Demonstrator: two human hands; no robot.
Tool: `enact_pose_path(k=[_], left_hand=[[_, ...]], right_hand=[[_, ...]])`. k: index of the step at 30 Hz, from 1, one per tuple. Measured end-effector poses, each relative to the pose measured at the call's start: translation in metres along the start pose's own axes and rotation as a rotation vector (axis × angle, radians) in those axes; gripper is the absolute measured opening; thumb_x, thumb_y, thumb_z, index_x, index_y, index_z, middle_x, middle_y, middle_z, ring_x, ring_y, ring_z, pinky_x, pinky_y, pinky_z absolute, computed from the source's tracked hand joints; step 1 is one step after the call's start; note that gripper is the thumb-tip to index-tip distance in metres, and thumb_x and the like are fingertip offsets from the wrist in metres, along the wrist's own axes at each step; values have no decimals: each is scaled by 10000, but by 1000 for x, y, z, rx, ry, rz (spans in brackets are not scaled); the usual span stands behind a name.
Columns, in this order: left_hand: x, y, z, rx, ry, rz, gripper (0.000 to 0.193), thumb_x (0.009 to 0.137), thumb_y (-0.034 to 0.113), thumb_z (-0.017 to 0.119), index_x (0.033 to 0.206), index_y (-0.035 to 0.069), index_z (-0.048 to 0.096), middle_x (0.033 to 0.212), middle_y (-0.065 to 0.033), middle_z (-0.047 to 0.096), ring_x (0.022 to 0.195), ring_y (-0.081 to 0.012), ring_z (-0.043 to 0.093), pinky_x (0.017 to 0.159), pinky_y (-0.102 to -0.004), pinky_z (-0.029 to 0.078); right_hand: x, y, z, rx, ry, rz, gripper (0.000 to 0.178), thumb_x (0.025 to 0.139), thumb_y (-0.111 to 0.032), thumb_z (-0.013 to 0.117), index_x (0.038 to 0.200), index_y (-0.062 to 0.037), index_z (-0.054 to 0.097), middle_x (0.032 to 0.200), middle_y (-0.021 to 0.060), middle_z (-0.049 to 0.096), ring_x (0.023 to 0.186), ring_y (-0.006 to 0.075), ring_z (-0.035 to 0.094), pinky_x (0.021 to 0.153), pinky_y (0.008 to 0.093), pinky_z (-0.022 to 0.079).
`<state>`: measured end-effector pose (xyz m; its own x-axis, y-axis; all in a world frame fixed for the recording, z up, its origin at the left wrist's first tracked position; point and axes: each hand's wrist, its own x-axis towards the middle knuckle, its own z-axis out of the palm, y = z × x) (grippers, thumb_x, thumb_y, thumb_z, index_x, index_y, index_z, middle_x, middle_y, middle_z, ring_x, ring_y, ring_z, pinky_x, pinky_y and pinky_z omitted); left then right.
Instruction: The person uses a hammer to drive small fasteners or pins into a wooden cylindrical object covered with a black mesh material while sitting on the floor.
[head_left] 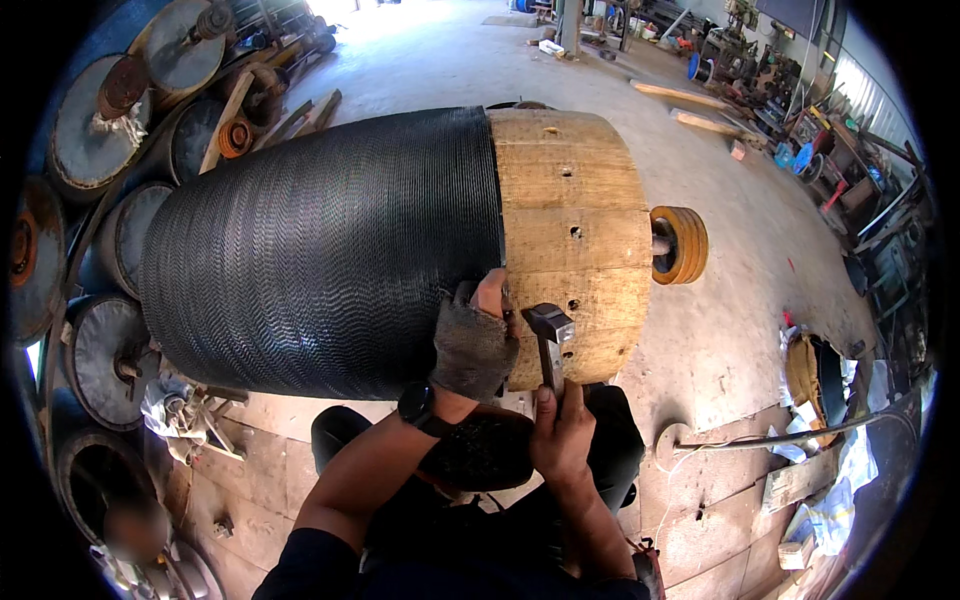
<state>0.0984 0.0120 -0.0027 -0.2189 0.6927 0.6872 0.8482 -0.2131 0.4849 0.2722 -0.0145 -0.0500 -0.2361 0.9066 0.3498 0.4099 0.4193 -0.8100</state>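
Observation:
A large wooden drum (565,190) lies on its side before me, its bare planks showing on the right with several dark holes in them. Black ridged strand or wire (330,240) is wound closely round its left and middle part. My left hand (472,345), in a grey fingerless-looking glove, is closed at the edge where the black winding meets the wood. What its fingers hold, if anything, is hidden. My right hand (562,435) grips a hammer (550,335) by the handle. Its metal head is over the bare wood, just right of my left hand.
A yellow grooved pulley (682,245) sits on the shaft at the drum's right end. Several metal-faced rollers (118,355) are stacked along the left. Timber (685,95) lies on the concrete floor at the back right. A metal rod (780,438) and scrap lie at the right.

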Motion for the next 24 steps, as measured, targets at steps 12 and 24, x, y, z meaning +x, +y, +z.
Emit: enact_pose_path(k=[12, 24], left_hand=[[0, -4, -6, -80, -59, -26, 655, 759, 1, 704, 1363, 43, 455, 879, -94, 612, 850, -316, 612, 738, -454, 484], [0, -1, 6, 170, 9, 65, 666, 773, 41, 696, 1389, 23, 442, 964, -106, 604, 865, -306, 593, 780, -459, 462]], right_hand=[[0, 1, -13, 10, -8, -50, 224, 1011, -165, 581, 1110, 35, 562, 786, 236, 653, 655, 404, 675, 573, 433, 526], [7, -6, -10, -147, -104, 27, 186, 1012, -127, 535, 1109, 31, 523, 788, 270, 640, 732, 493, 644, 585, 483, 503]])
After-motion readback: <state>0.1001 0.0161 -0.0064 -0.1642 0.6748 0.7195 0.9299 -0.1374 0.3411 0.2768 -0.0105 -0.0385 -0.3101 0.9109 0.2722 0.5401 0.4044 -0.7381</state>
